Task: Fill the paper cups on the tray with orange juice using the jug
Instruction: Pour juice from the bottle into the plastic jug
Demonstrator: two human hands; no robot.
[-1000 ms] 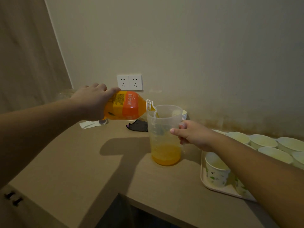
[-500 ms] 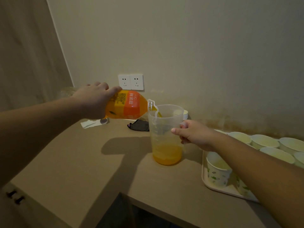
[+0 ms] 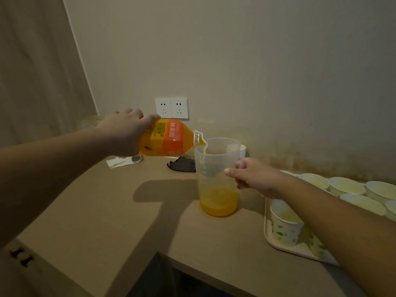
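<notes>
- One clear plastic jug [image 3: 217, 179] upright on the tan countertop [image 3: 128, 211], just left of the tray; shallow layer of orange juice [image 3: 219, 203] in its bottom, hinged lid flap raised at the rim.
- One right hand [image 3: 255, 179] curled round the jug's handle side, thumb laid across the wall.
- One orange juice bottle [image 3: 167, 138] tipped nearly level, neck over the jug's rim; orange-and-yellow label facing up.
- One left hand [image 3: 126, 133] wrapped over the bottle's base end, fingers curled on top.
- One cream tray [image 3: 276, 246] at the right edge of the counter, partly hidden by the right forearm.
- At least seven white paper cups [image 3: 286, 225] countable on the tray, green print on the near ones; more possibly hidden under the arm; contents hard to make out.
- One short stack of paper cups [image 3: 242, 150] behind the jug, by the wall.
- One dark crumpled item [image 3: 182, 166] and one white paper scrap [image 3: 117, 162] on the counter beneath the bottle.
- Two wall sockets [image 3: 171, 108] side by side above the bottle.
- Against half a second ago: same grips on bottle and jug, same tilt of the bottle, juice level barely different if at all.
</notes>
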